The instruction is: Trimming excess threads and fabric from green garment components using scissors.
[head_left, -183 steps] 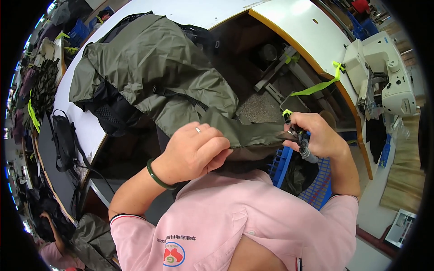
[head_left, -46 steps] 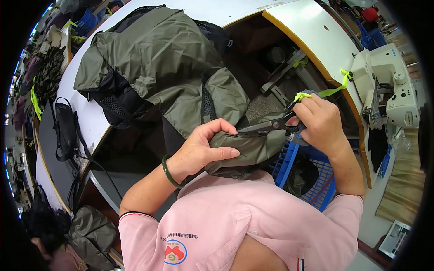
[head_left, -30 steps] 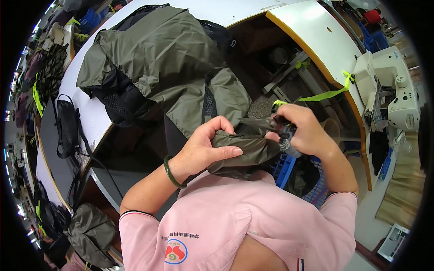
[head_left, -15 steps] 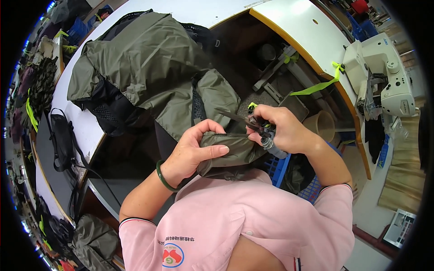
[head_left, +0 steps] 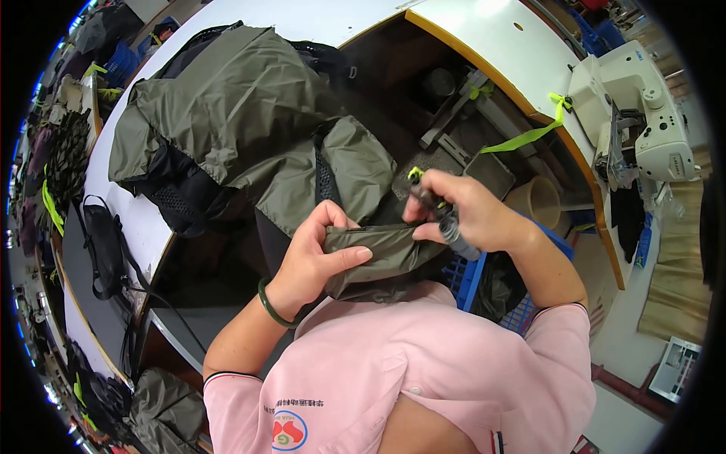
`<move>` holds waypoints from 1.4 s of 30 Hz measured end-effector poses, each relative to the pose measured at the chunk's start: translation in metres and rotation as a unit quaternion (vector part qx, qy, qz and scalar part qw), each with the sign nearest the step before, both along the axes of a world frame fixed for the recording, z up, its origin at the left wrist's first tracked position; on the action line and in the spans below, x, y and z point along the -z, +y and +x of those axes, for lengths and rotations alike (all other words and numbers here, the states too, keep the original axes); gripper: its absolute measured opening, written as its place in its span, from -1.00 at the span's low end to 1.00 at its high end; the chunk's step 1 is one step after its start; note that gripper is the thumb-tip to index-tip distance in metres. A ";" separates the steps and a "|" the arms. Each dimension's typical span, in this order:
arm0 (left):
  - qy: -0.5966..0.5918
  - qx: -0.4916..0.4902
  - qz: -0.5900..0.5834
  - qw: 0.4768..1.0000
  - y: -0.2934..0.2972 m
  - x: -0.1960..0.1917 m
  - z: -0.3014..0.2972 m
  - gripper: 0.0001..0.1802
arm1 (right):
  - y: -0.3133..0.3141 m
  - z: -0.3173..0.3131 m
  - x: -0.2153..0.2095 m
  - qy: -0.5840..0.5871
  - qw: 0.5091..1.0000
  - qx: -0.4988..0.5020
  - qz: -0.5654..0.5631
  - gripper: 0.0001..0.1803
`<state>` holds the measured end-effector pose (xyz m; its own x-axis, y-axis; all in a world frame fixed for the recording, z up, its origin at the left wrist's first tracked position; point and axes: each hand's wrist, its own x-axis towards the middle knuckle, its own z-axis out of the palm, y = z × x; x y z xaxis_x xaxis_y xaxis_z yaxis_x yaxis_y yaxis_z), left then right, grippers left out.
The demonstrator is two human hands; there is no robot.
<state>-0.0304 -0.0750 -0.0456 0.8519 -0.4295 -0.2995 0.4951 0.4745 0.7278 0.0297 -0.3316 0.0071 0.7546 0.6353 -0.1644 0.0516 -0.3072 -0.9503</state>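
My left hand (head_left: 318, 253) is closed on the folded edge of an olive-green fabric piece (head_left: 389, 253), thumb on top and fingers behind. At that edge's right end, the thumb and fingers of my right hand (head_left: 484, 216) meet the cloth. A pair of scissors (head_left: 451, 225) with grey-wrapped handles and a yellow-green tie is held in my right hand; its blades are mostly hidden now. The fabric lies in front of my pink shirt. Just beyond my hands spreads a large olive-green sewn item (head_left: 242, 106) with black mesh parts.
A white sewing machine (head_left: 635, 113) stands at the right on a white table (head_left: 491, 45) with a yellow edge. Below are a blue basket (head_left: 469, 284) with dark cloth and a beige bin (head_left: 537, 200). A black strapped pouch (head_left: 102, 246) lies on the left.
The scissors' blade, visible earlier pointing left above the fabric, has turned out of sight in my right hand. My left hand has shifted slightly left, still gripping the fabric.
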 end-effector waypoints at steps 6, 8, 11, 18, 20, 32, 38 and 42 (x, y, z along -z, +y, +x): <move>-0.646 -0.099 0.352 0.670 0.007 0.000 0.000 -0.69 | -0.002 -0.011 0.002 -0.088 0.994 -0.024 -0.061 -0.59; -0.664 -0.105 0.351 0.652 0.008 0.000 0.000 -0.73 | -0.005 -0.016 0.007 -0.137 0.990 -0.025 -0.032 -0.58; -0.689 -0.110 0.337 0.632 0.009 0.002 0.000 -0.75 | -0.006 -0.020 0.006 -0.109 0.993 -0.019 -0.043 -0.59; -0.673 -0.128 0.330 0.650 0.013 0.004 -0.003 -0.70 | -0.026 0.001 -0.018 -0.501 0.847 -0.029 -0.179 -0.69; -0.673 -0.127 0.326 0.651 0.013 0.003 -0.003 -0.70 | -0.029 0.004 -0.027 -0.515 0.832 -0.042 -0.201 -0.71; -0.688 -0.115 0.321 0.641 0.008 0.001 -0.002 -0.73 | -0.033 0.005 -0.033 -0.512 0.820 -0.104 -0.235 -0.72; -0.683 -0.118 0.307 0.652 0.007 0.003 -0.002 -0.72 | -0.033 0.005 -0.031 -0.508 0.819 -0.106 -0.243 -0.73; -0.686 -0.116 0.323 0.642 0.011 0.003 -0.001 -0.73 | -0.040 0.008 -0.031 -0.488 0.833 -0.089 -0.246 -0.72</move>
